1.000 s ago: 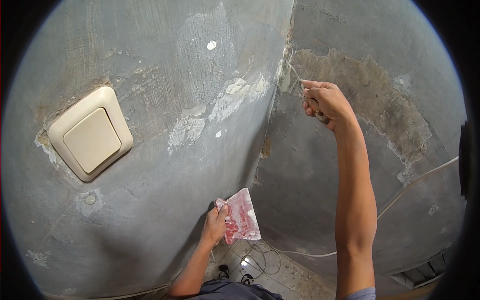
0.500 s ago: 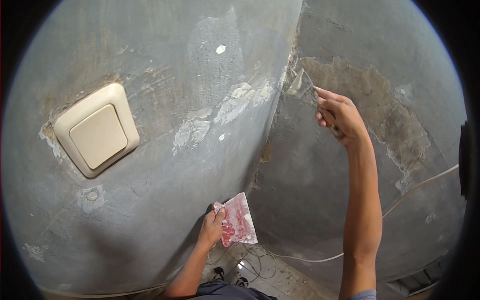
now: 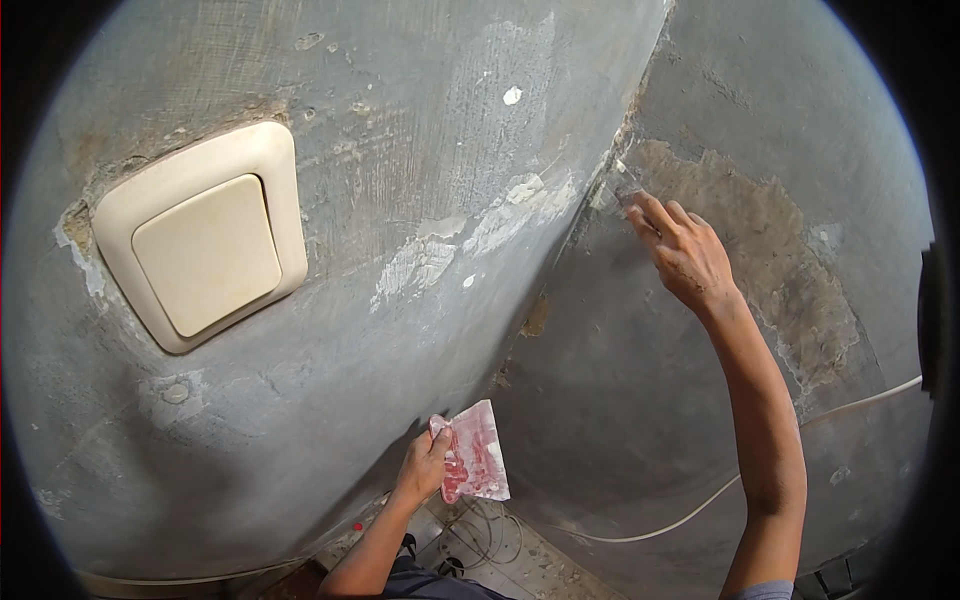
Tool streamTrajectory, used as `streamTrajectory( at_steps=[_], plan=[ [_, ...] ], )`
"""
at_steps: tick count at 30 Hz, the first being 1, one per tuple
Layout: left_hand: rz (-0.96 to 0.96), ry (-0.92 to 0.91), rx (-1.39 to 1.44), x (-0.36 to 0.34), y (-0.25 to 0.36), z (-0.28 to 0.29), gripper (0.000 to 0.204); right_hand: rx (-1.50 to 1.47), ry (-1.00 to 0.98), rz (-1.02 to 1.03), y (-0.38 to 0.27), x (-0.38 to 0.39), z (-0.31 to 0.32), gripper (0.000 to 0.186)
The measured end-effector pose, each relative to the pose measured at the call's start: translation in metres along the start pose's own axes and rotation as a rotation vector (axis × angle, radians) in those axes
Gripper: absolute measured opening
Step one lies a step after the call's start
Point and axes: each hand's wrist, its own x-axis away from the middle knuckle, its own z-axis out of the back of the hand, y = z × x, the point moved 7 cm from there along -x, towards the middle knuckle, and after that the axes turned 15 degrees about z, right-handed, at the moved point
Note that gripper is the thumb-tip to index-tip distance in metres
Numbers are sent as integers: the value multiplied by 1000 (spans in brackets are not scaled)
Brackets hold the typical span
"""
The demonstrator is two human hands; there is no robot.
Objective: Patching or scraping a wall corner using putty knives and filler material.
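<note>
A small putty knife (image 3: 625, 188) sits in the upper right of the frame, its blade pressed into the corner where two grey walls (image 3: 400, 400) meet. The right hand (image 3: 690, 258) is closed around its handle. Lower centre, the left hand (image 3: 430, 465) pinches a red-stained flat scraper (image 3: 478, 452). A cream wall switch (image 3: 205, 245) sits at upper left; a white cable (image 3: 700, 505) curves along lower right.

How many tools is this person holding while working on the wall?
2. The right hand presses a small scraper blade into the wall corner, high up. The left hand holds a red-stained flat scraper low, near the corner's base. None others show.
</note>
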Motion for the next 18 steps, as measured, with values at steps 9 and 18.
streamTrajectory(
  at_steps=[9, 18],
  plan=[
    [67, 0, 5, 0, 4, 3, 37, 52, 47, 20, -2, -9, -8, 30],
    [83, -23, 7, -1, 6, 0, 33, 91, -14, -24, -10, -18, -15, 27]
  ],
)
